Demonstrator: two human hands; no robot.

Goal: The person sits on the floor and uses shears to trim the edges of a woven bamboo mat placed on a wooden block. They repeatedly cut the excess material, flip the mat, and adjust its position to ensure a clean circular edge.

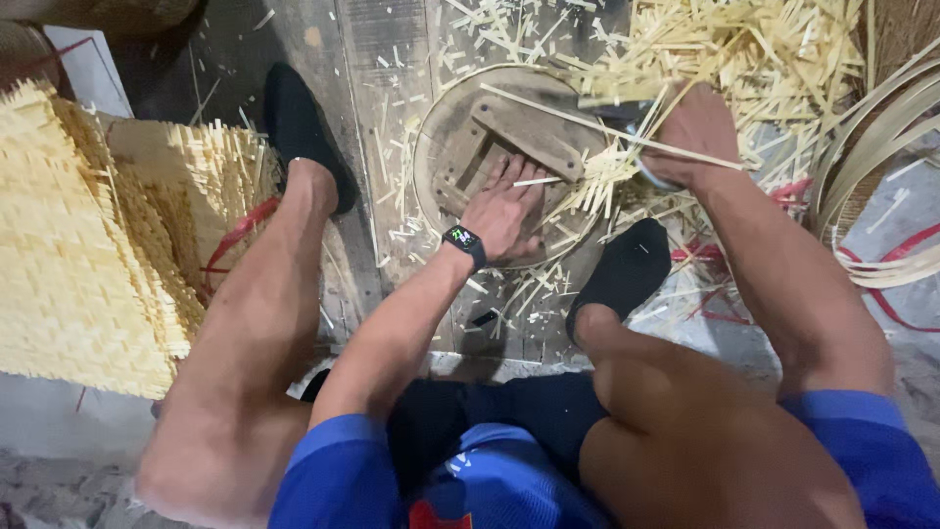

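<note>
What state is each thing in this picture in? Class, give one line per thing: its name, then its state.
left hand: open, palm flat on the round wooden board
right hand: closed on a dark tool, blade hidden
round wooden board: lying flat on the floor, crossbars up
bamboo strip: lying across the board toward the right hand
cut bamboo slivers: loose, scattered in a heap
woven bamboo mats: stacked, edges frayed
wristwatch: worn, screen lit

round wooden board [460,127] lies on the floor [362,39] between the feet; woven mats [69,245] left, strip pile [744,49] behind right.
</note>
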